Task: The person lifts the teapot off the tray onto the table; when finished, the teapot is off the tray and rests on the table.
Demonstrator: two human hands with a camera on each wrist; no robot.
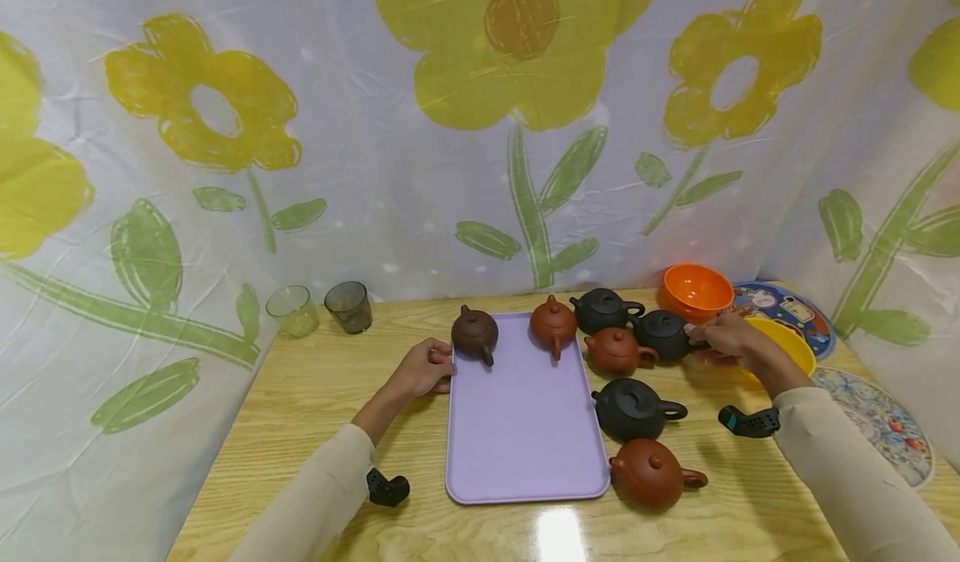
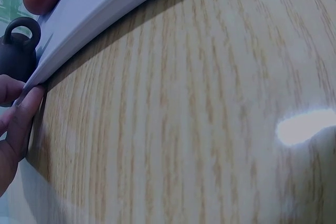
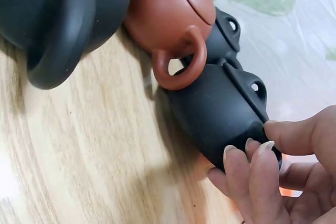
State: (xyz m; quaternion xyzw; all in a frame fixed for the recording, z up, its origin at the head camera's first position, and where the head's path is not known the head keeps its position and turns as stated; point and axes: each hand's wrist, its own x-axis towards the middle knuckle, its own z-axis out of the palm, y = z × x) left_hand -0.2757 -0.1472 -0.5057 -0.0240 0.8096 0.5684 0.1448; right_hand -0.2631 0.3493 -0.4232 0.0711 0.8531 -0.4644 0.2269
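My left hand [image 1: 426,368] pinches the left rim of a lilac tray [image 1: 525,429]; in the left wrist view its fingers [image 2: 29,103] are at the tray's edge. A dark brown teapot [image 1: 474,333] and a reddish-brown teapot [image 1: 553,324] sit on the tray's far end. My right hand [image 1: 726,341] pinches the handle side of a black teapot [image 3: 215,111] right of the tray; the handle is largely hidden by the fingers. Close to that pot are another black teapot [image 1: 602,308] and a reddish-brown teapot [image 1: 617,351].
Nearer along the tray's right side stand a black teapot [image 1: 633,410] and a reddish-brown one [image 1: 651,474]. An orange bowl [image 1: 697,291], a yellow bowl [image 1: 787,345] and round patterned mats [image 1: 873,416] lie at the right. Two glasses [image 1: 348,308] stand back left, before a flowered curtain.
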